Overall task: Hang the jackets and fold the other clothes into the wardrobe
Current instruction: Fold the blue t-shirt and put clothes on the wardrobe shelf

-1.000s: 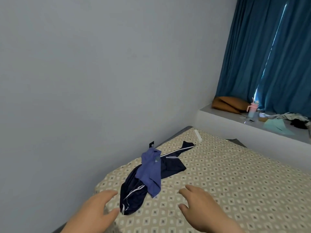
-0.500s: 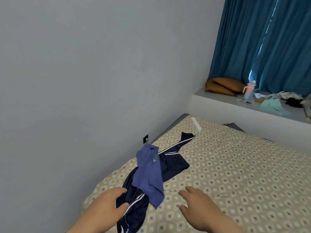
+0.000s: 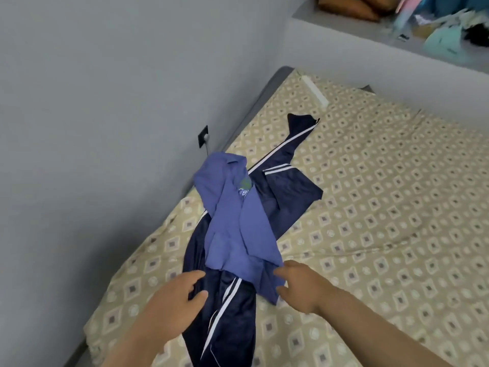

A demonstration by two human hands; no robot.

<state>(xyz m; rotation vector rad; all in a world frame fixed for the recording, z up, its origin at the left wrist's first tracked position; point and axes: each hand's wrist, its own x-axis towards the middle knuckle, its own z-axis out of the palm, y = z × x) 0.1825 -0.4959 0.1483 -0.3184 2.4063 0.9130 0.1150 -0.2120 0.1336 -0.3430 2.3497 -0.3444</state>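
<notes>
the blue shirt (image 3: 238, 226) lies on the bed (image 3: 370, 207) atop a navy striped garment (image 3: 232, 319), its length running straight ahead from both hands. the right hand (image 3: 299, 284), open and empty, is at its near hem; the left hand (image 3: 172, 295), also open, hovers over the navy cloth.

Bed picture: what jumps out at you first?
A blue shirt lies crumpled on top of a white-striped navy tracksuit, on the wall side of the patterned bed. Two bare hands reach in from below: the left hand over the tracksuit, the right hand at the shirt's lower corner.
</notes>
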